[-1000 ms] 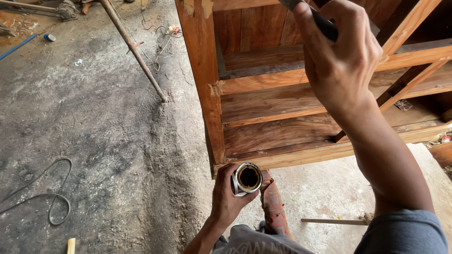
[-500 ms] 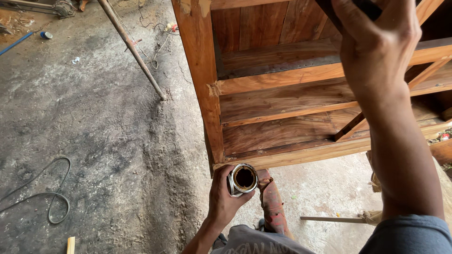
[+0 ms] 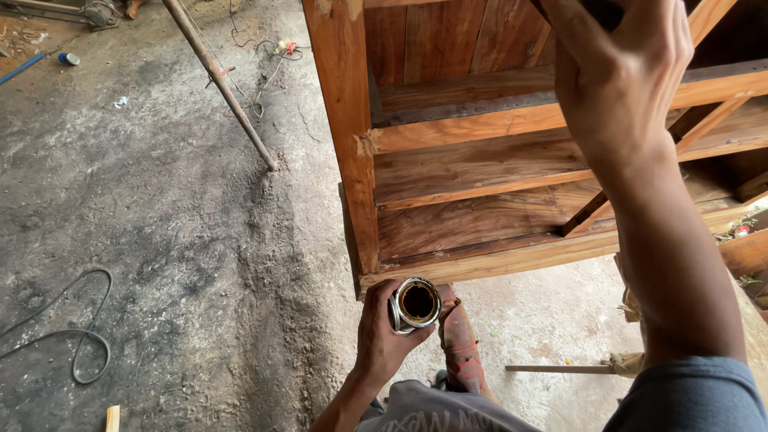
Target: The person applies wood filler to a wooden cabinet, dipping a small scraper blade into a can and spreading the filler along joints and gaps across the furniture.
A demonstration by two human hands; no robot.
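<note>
Two hands busy: left (image 3: 384, 336) wrapped round open tin can (image 3: 416, 304) held low near shelf unit (image 3: 480, 168), right (image 3: 620, 80) raised, grip unclear, risking tilt and spill.

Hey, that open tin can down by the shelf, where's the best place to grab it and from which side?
Grip the can around its round side wall, coming in from the side, probably below the rim. It stands upright with its mouth open and a dark inside, so a top grab would put fingers in it. The left hand already wraps the wall this way, from the can's left.
</note>
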